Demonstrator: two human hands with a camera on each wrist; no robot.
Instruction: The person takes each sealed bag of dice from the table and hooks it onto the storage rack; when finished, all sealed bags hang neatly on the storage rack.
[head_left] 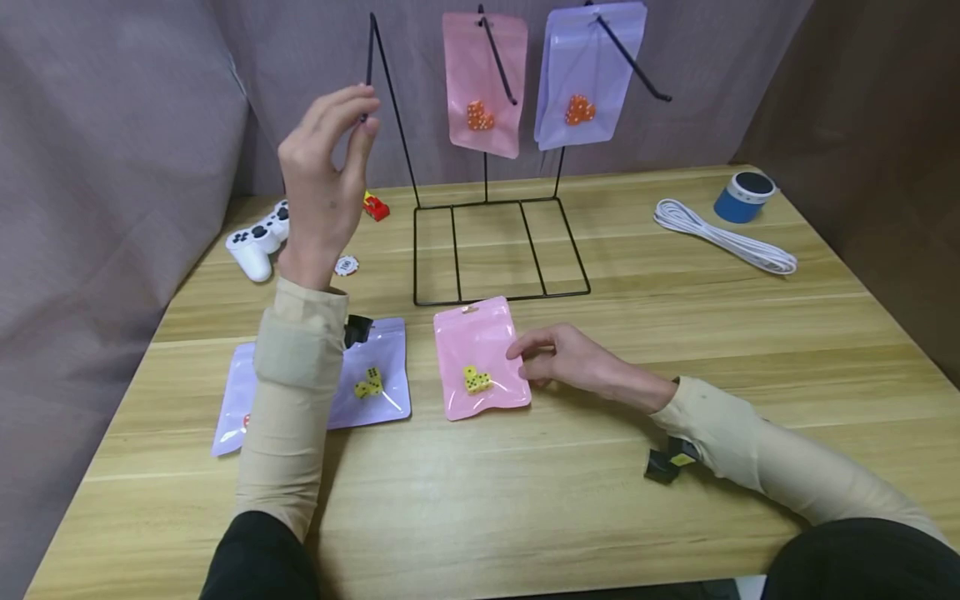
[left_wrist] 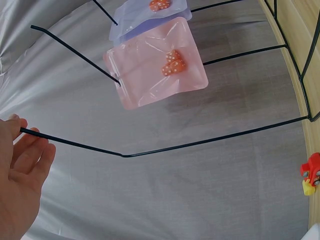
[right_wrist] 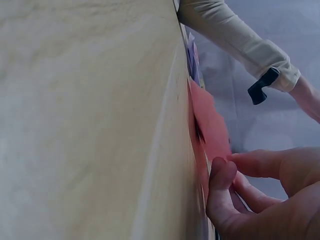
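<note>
Reaching up, the left hand point(head_left: 324, 179) is touching the tip of the empty left hook point(head_left: 386, 92) of the black wire rack point(head_left: 498, 250), its fingers straight and together, the fingertips point(left_wrist: 30, 137) resting against the rod's free end without curling round it. Down on the table point(head_left: 675, 350), the right hand point(head_left: 570, 360) is working at the right edge of the pink pouch point(head_left: 480, 358); in the right wrist view its thumb and fingers point(right_wrist: 222, 175) are pinching that edge and lifting it slightly off the wood. The two hands are well apart, one high, one low.

The pouch is lying flat just left of the right hand, its long axis running away from the person, with the hanging hole at the far end, toward the rack. Yellow dice point(head_left: 477, 380) are sitting inside near the close end. The right hand is plainly the nearer one to it; the empty hook lies up, forward and to the left of the pouch, at the left hand's fingertips.

Below the left forearm a purple pouch point(head_left: 375, 375) is lying flat with yellow dice of its own. Beyond the hands, a hanging pink pouch point(head_left: 482, 79) and a hanging purple pouch point(head_left: 588, 75), each with orange dice, are occupying the rack's other two hooks. Farther left a white game controller point(head_left: 255, 242), a poker chip point(head_left: 346, 266) and a small red toy point(head_left: 376, 207) are lying near the left wrist; far right of the right hand are a coiled white cable point(head_left: 723, 237) and a blue speaker point(head_left: 742, 196).
</note>
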